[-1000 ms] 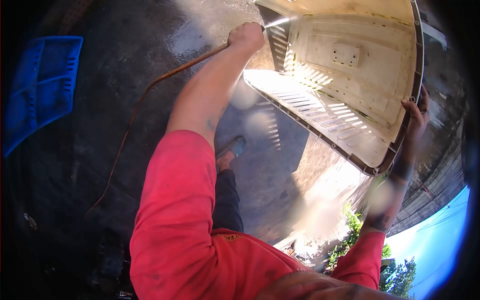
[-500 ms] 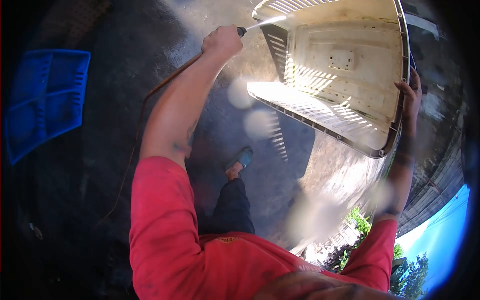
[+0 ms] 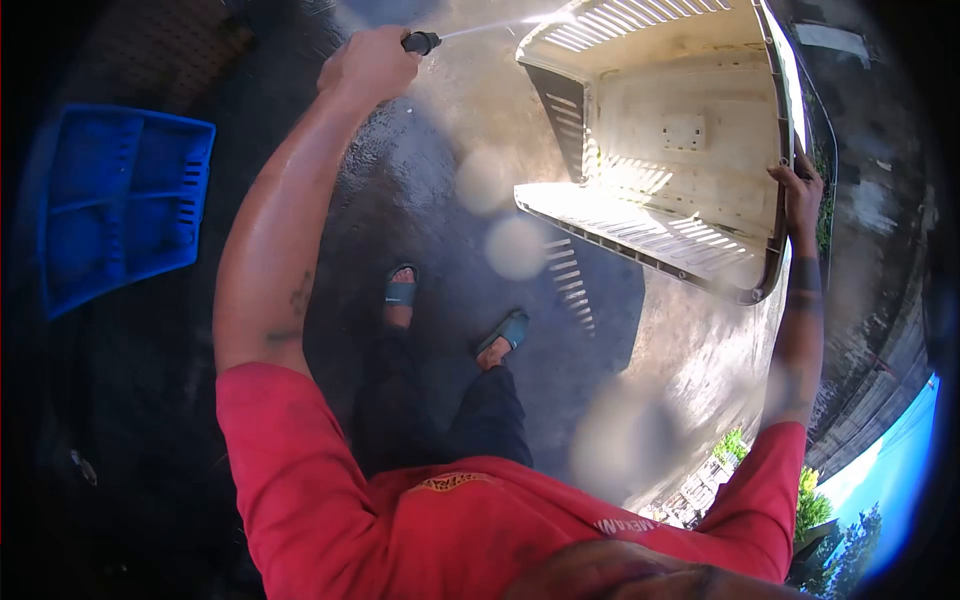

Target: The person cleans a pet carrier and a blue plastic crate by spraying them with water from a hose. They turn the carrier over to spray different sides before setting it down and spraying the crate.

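Note:
My left hand point(image 3: 370, 68) is wrapped round a black spray nozzle point(image 3: 422, 42) at the top of the view. A thin jet of water point(image 3: 495, 25) shoots right from it onto the upper left edge of a cream plastic shell point(image 3: 690, 90), which looks like half a pet carrier. The shell is tipped with its hollow inside facing me, and has slotted vents and dirty marks. On its right rim, my right hand point(image 3: 802, 195) grips with the thumb on the inner side; the other fingers are mostly hidden behind the rim.
A blue plastic crate point(image 3: 85, 155) lies on the left. The concrete floor point(image 3: 430, 190) is wet, with my sandalled feet on it. A wall point(image 3: 870, 400) stands at the right. Blurred droplets on the lens cover parts of the middle.
My left hand has moved left with the nozzle, away from the shell, and the jet looks longer. The shell sits slightly higher in view. Both my feet now show.

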